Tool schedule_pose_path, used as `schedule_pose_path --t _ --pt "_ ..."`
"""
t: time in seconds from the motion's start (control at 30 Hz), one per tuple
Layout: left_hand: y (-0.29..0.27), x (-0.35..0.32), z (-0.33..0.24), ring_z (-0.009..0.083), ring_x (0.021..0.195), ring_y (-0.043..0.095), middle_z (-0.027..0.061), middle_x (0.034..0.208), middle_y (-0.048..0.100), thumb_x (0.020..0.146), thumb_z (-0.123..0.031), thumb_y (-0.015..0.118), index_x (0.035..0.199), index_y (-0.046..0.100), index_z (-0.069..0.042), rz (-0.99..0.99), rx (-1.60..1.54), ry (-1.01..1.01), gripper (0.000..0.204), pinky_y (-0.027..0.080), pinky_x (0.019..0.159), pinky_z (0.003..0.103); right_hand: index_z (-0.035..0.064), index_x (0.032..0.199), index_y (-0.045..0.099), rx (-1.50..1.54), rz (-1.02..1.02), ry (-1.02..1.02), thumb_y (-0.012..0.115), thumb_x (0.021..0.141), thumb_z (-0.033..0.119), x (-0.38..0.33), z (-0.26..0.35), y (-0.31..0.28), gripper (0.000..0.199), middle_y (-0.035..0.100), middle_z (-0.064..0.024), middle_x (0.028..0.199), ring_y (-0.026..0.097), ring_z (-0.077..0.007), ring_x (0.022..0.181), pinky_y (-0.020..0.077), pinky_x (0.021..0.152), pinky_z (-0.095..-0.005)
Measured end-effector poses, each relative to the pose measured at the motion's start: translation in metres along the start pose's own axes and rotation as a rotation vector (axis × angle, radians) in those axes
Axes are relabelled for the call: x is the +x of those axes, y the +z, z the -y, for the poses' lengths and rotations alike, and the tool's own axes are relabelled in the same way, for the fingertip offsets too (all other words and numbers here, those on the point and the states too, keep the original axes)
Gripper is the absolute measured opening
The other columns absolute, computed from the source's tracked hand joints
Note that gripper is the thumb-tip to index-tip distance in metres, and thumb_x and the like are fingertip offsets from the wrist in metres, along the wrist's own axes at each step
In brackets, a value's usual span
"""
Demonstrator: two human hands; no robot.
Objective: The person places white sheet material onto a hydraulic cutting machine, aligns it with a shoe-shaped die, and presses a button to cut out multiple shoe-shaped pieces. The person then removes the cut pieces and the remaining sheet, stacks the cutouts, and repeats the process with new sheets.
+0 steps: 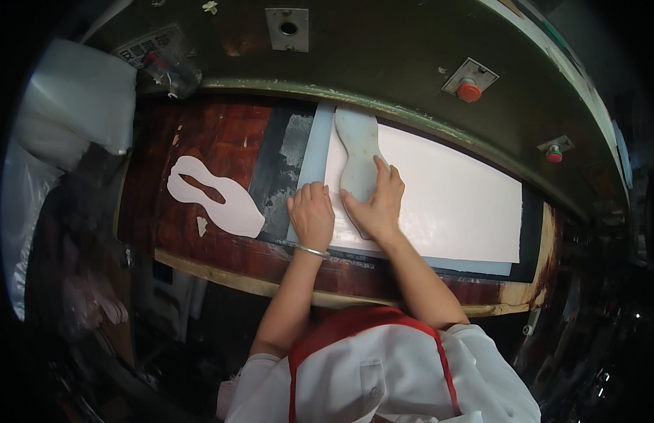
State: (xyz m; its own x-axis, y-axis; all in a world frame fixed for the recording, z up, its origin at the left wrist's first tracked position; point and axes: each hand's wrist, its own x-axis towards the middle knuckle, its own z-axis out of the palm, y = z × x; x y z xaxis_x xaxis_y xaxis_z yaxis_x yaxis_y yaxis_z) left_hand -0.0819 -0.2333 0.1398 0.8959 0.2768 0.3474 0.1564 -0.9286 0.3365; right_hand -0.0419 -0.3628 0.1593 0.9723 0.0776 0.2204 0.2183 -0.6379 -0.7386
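One curved grey plate lay on the pale sheet, gripped edge to edge by the right hand, apparently for steadiness; the left hand sat half-curled alongside, grip undetermined.

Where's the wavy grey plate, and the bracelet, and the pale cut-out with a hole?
Wavy grey plate (358, 154): head view, middle of its top face.
Bracelet (313, 251): head view, front of the band.
Pale cut-out (232, 211): head view, its wide solid end.
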Motion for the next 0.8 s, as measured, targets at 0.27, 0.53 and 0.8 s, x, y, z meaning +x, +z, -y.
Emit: schedule_pose_path --t 0.27,0.53,0.8 --pt "-0.041 0.078 -0.01 0.036 0.07 0.058 0.0144 0.072 0.061 0.088 -0.01 0.058 0.103 0.058 -0.005 0.188 -0.205 -0.062 0.016 0.044 0.068 0.046 -0.0051 0.145 0.016 0.152 -0.748 0.35 0.054 0.095 0.031 0.153 -0.187 -0.19 0.072 0.035 -0.0276 0.137 0.042 -0.0336 0.123 0.0358 0.101 -0.0393" --pt "-0.016 0.108 0.021 0.0335 0.07 0.062 0.0141 0.077 0.065 0.087 -0.021 0.062 0.088 0.061 -0.007 0.212 -0.026 0.037 0.014 0.046 0.065 0.043 -0.0114 0.143 0.006 0.059 -0.84 0.32 0.051 0.095 0.032 0.173 -0.218 -0.168 0.08 0.014 -0.0319 0.147 0.021 -0.0371 0.137 0.0173 0.113 -0.043" --pt "0.024 0.108 -0.035 0.0283 0.047 0.059 0.0088 0.053 0.055 0.087 -0.03 0.058 0.087 0.062 -0.018 0.454 0.218 -0.017 0.013 0.048 0.046 0.041 0.0014 0.139 0.031 -0.497 -0.471 0.063 0.063 0.092 0.019 0.168 -0.273 -0.216 0.06 0.042 -0.0238 0.129 0.049 -0.0287 0.112 0.0449 0.093 -0.0396"
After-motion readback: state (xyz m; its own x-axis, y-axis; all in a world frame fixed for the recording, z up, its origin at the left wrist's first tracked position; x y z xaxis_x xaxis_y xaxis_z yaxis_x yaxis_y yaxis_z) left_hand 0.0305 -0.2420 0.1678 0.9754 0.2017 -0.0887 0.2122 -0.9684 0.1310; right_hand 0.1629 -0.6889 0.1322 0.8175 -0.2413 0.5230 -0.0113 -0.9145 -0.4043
